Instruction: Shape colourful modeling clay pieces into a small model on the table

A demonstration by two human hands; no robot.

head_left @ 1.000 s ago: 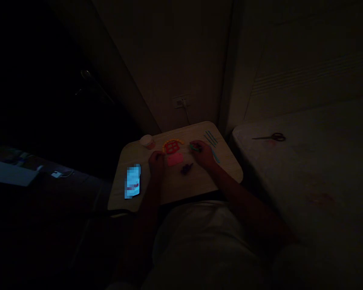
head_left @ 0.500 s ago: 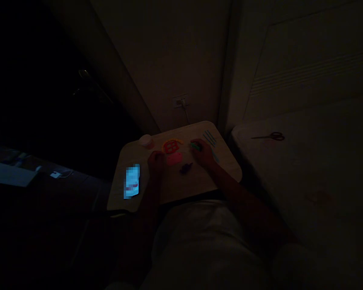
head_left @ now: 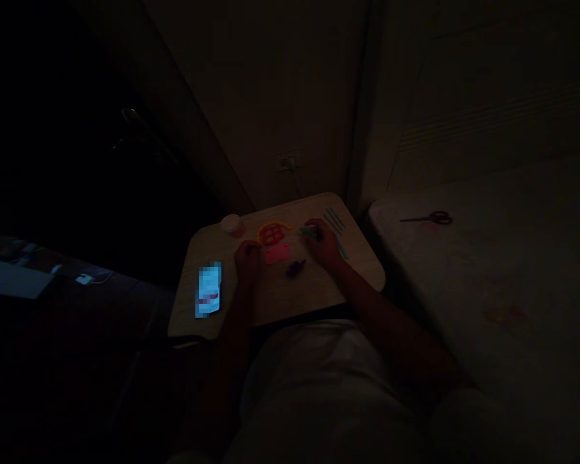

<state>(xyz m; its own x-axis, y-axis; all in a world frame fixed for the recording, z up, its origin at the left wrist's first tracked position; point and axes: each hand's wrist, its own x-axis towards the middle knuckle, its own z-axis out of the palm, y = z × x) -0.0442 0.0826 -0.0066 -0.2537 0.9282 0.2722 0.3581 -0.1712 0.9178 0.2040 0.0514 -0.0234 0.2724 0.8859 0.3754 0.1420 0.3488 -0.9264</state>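
In the head view, the light is dim, and your two hands are apart over a small table (head_left: pixel 278 303). Your right hand (head_left: pixel 323 245) has its fingers closed on a green piece (head_left: pixel 309 232), which sits at its fingertips right of the table's middle. Your left hand (head_left: pixel 248 260) is curled at the left of the pink slab (head_left: pixel 276 254); the dark hides whether its fingers grip anything. Just beyond the pink slab you have a red lattice (head_left: pixel 272 234), with an orange-yellow arc (head_left: pixel 267 226) curving round its far side; the arc's left end lies right by your left fingertips, though you cannot tell if they touch. Nearer you, between your hands, is a dark purple piece (head_left: pixel 296 269). Three thin blue-green strips (head_left: pixel 335 220) lie side by side at the far right, and a wider blue strip (head_left: pixel 343 249) lies just right of your right hand. A tub (head_left: pixel 232 225) stands at the far left, a lit phone (head_left: pixel 208 290) lies near left, and scissors (head_left: pixel 430 218) rest on the pale surface (head_left: pixel 457 277) to the right.
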